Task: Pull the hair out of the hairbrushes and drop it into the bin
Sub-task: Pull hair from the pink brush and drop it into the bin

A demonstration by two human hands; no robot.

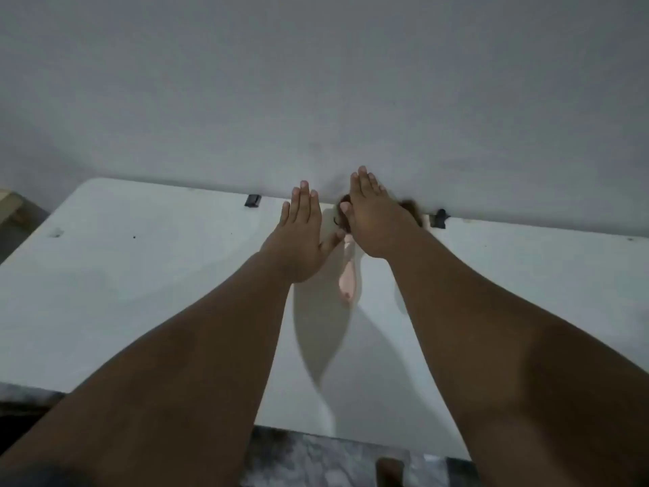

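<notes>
A pink hairbrush handle [348, 277] lies on the white table [140, 275], pointing toward me. Its head is hidden under my right hand [372, 219]. Dark brown hair [409, 206] shows at both sides of that hand, near the wall. My right hand hovers flat, fingers together and stretched out, over the brush head. My left hand [298, 237] is flat too, fingers extended, just left of the brush, its thumb near the handle. Neither hand grips anything that I can see. No bin is in view.
The table's far edge meets a plain grey wall [316, 82]. Two small black clips [253, 201] [439, 218] sit along that edge. A patterned floor [316, 462] shows below the near edge, and a wooden object [8, 200] at the far left.
</notes>
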